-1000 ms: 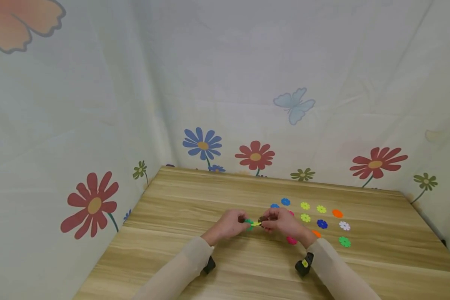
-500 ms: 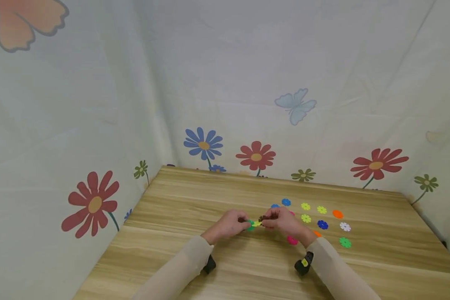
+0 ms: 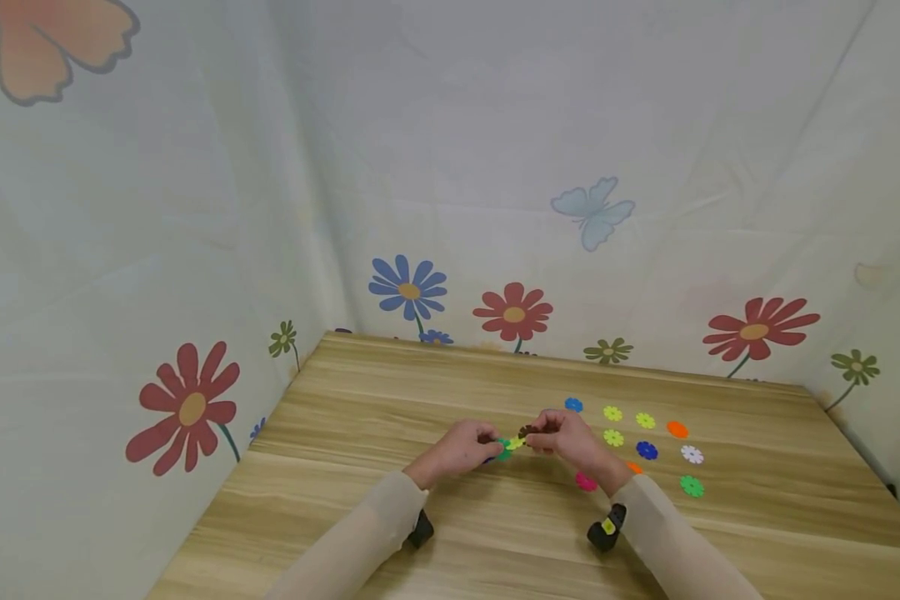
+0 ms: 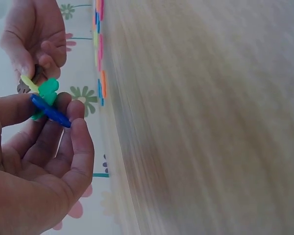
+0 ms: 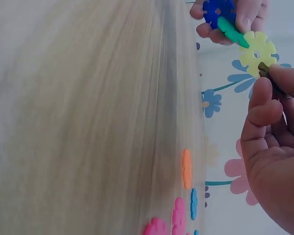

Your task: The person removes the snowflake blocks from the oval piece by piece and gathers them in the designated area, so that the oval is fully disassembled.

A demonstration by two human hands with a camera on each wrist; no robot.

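Observation:
A short chain of interlocking flower-shaped discs hangs between both hands above the table: dark blue, green, yellow and brown. My left hand pinches the dark blue disc at one end between thumb and fingers. At the other end, my right hand pinches the brown disc, which joins the yellow one's edge. The right wrist view shows the yellow disc nearly face-on and the green one tilted edgewise. Fingers cover part of the brown disc.
Several loose discs lie flat on the wooden table beyond and right of my right hand, among them a blue, an orange, a white, a green and a pink one. A flower-printed curtain stands behind.
The held chain has turned a little, so the yellow and green discs show more of their faces. My right hand has shifted slightly right, still pinching the brown disc.

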